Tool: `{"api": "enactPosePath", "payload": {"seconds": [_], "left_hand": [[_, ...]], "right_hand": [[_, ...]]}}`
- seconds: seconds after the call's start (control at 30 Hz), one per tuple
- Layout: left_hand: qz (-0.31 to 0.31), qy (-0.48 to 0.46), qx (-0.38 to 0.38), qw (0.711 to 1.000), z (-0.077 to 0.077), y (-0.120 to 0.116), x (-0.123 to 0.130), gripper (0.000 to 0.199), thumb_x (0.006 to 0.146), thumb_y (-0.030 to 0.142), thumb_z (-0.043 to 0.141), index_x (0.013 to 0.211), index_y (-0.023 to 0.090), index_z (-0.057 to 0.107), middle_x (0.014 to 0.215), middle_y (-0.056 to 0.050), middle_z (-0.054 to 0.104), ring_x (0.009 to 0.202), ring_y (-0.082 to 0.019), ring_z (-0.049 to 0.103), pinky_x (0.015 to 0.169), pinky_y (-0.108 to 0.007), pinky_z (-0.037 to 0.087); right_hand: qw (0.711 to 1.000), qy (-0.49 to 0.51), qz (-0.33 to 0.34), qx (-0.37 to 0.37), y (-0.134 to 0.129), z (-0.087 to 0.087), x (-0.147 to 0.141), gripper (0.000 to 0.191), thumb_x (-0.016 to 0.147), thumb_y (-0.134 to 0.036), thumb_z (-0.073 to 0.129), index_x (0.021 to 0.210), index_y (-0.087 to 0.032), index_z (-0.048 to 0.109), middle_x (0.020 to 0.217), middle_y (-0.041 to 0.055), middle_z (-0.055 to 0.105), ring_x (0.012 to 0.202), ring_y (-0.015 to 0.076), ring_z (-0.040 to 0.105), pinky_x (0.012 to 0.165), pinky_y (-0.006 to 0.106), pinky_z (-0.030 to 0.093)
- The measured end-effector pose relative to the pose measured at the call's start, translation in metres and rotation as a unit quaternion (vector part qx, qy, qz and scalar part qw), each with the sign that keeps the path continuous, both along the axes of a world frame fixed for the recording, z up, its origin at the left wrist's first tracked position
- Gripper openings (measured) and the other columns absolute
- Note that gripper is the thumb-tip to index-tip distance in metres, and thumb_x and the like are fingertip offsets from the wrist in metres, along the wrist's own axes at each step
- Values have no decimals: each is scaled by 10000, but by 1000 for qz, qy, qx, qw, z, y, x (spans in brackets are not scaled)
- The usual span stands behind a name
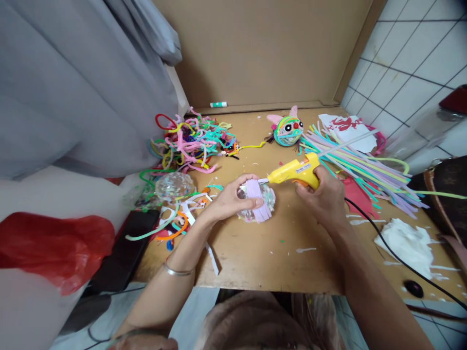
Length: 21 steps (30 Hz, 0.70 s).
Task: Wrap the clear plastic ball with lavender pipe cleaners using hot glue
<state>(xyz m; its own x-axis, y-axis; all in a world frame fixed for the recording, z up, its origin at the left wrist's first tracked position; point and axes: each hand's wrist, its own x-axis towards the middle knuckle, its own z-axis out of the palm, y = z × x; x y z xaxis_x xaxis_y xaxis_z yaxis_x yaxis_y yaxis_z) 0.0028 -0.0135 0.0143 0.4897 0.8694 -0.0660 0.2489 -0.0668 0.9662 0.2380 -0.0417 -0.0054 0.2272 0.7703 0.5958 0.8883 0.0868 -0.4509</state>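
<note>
My left hand (239, 199) is wrapped round a clear round plastic piece (269, 198), its thumb pressing on pale purple strips (260, 212) laid side by side across it. In my right hand (323, 197) is a yellow hot glue gun (295, 171), with its nozzle pointing left at the upper edge of the purple strips. A translucent glue stick (346, 142) sticks out of the gun's back, and a black cord (379, 233) trails away to the right. Whether the nozzle touches the strips I cannot tell.
A pile of colourful pipe cleaners (193, 138) lies back left, near another clear plastic piece (175, 185). Behind stand a decorated eared ball (288, 130) and a glue stick tube (219, 104). Straight pipe cleaners (365, 165) and crumpled white tissue (406, 245) lie on the right.
</note>
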Motion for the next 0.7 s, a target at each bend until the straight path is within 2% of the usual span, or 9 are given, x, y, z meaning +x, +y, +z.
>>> {"api": "enactPosePath", "payload": {"seconds": [0.23, 0.57, 0.7], "left_hand": [[2, -12, -11, 1000, 1, 0, 1, 637, 605, 379, 765, 1164, 163, 548, 932, -21, 573, 808, -139, 500, 740, -251, 439], [3, -4, -6, 1000, -1, 0, 0, 654, 619, 363, 776, 1201, 161, 560, 923, -16, 602, 773, -128, 517, 717, -248, 434], [6, -12, -17, 1000, 0, 0, 0, 654, 619, 347, 778, 1204, 157, 555, 920, -14, 603, 775, -125, 522, 728, -250, 440]], "right_hand": [[1000, 8, -2, -21, -1, 4, 0, 218, 676, -425, 549, 763, -233, 497, 604, -8, 517, 535, 165, 441, 544, 292, 326], [1000, 4, -3, 7, 0, 3, 1, 191, 663, -403, 552, 732, -243, 474, 596, -13, 502, 552, 172, 441, 539, 288, 321], [1000, 12, 7, -6, 0, 4, 1, 200, 666, -407, 552, 739, -236, 479, 604, -10, 509, 549, 167, 443, 544, 290, 327]]}}
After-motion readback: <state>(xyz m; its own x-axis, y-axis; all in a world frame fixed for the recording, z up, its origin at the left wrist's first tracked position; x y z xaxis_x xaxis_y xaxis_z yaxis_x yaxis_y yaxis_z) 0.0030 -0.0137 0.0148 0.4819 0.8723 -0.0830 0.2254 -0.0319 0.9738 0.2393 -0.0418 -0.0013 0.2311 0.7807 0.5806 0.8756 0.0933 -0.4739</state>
